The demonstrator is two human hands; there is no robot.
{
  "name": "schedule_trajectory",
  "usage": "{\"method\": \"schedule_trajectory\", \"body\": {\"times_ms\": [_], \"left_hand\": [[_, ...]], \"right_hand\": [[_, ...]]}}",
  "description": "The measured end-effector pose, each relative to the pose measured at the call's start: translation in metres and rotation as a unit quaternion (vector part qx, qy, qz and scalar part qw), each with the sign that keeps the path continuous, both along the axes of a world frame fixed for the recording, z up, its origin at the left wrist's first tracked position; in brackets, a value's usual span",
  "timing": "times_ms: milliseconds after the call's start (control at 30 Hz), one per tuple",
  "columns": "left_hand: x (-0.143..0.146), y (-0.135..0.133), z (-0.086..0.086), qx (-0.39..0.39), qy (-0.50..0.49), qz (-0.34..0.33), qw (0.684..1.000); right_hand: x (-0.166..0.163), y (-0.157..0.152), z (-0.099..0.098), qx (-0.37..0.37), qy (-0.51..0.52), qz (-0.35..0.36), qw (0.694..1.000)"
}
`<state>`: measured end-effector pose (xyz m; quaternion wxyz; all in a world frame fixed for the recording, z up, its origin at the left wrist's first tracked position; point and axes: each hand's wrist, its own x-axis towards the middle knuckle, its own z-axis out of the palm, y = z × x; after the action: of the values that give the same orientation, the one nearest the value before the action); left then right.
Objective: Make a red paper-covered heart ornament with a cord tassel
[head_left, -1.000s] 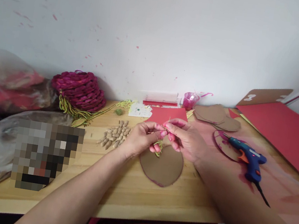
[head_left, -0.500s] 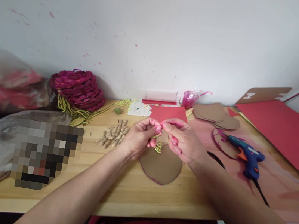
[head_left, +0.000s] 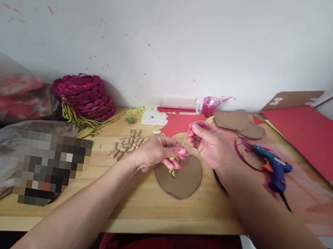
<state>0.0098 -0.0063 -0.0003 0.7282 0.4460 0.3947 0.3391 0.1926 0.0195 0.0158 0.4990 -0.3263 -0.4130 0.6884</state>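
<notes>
My left hand (head_left: 163, 153) is closed on a small bundle of yellow-green cord (head_left: 172, 171), whose ends hang below the fingers. Above and to the right of it, my right hand (head_left: 206, 141) pinches a thin strand of the cord, which stretches between the two hands. Pink stains mark the fingertips of both. Under the hands lies a rounded cardboard piece (head_left: 179, 183) with a purple edge, flat on the wooden table (head_left: 133, 216). A pile of peanuts (head_left: 127, 144) in their shells sits just left of my left hand.
A blue glue gun (head_left: 276, 169) rests at the right by a purple-edged cardboard disc (head_left: 244, 153). Behind are stacked cardboard pieces (head_left: 233, 120), a cup of pink paint (head_left: 210, 106) and red paper (head_left: 182, 123). A magenta braided bundle (head_left: 85, 97) and plastic bags (head_left: 31, 141) fill the left.
My hands were together at the fingertips. Now they are apart: the right has risen up and rightward, the left has lowered slightly, and a thin strand shows between them.
</notes>
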Motion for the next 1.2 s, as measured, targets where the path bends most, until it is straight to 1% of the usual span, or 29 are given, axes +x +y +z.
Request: {"method": "schedule_trajectory", "body": {"times_ms": [67,133,167,200,267,300,367,433,500,600,733,833,1067,1200], "left_hand": [[0.002,0.000,0.000,-0.011,-0.020,0.041,0.999],[0.002,0.002,0.001,-0.009,-0.048,0.110,0.993],[0.003,0.003,0.001,-0.007,-0.062,0.143,0.988],[0.003,0.003,0.001,-0.004,-0.074,0.170,0.983],[0.003,0.003,0.002,-0.001,-0.088,0.196,0.977],[0.004,0.002,0.003,0.000,-0.090,0.199,0.976],[0.006,0.000,0.004,0.002,-0.085,0.194,0.977],[0.009,-0.003,0.006,0.003,-0.077,0.187,0.979],[0.011,-0.005,0.007,0.000,-0.075,0.179,0.981],[0.012,-0.006,0.008,0.000,-0.082,0.170,0.982],[0.010,-0.005,0.009,0.003,-0.082,0.172,0.982],[0.009,-0.003,0.008,-0.001,-0.079,0.176,0.981],[0.011,-0.001,0.005,-0.010,-0.076,0.165,0.983],[0.010,0.000,0.007,-0.008,-0.075,0.157,0.985]], "right_hand": [[0.001,0.002,0.001,0.005,0.003,-0.037,0.999],[0.002,0.003,0.000,0.012,-0.013,-0.075,0.997],[0.002,0.003,-0.001,0.019,-0.041,-0.081,0.996],[0.001,0.003,-0.003,0.028,-0.083,-0.070,0.994],[0.000,-0.001,-0.009,0.051,-0.174,-0.007,0.983],[-0.002,-0.003,-0.012,0.063,-0.204,0.036,0.976],[-0.007,-0.008,-0.018,0.082,-0.216,0.105,0.967],[-0.012,-0.012,-0.024,0.086,-0.182,0.135,0.970],[-0.016,-0.015,-0.027,0.073,-0.133,0.141,0.978],[-0.020,-0.016,-0.028,0.043,-0.075,0.136,0.987],[-0.022,-0.017,-0.025,0.021,-0.078,0.095,0.992],[-0.022,-0.017,-0.024,0.024,-0.091,0.058,0.994],[-0.019,-0.016,-0.029,0.053,-0.102,0.009,0.993],[-0.018,-0.015,-0.025,0.051,-0.111,-0.001,0.992]]}}
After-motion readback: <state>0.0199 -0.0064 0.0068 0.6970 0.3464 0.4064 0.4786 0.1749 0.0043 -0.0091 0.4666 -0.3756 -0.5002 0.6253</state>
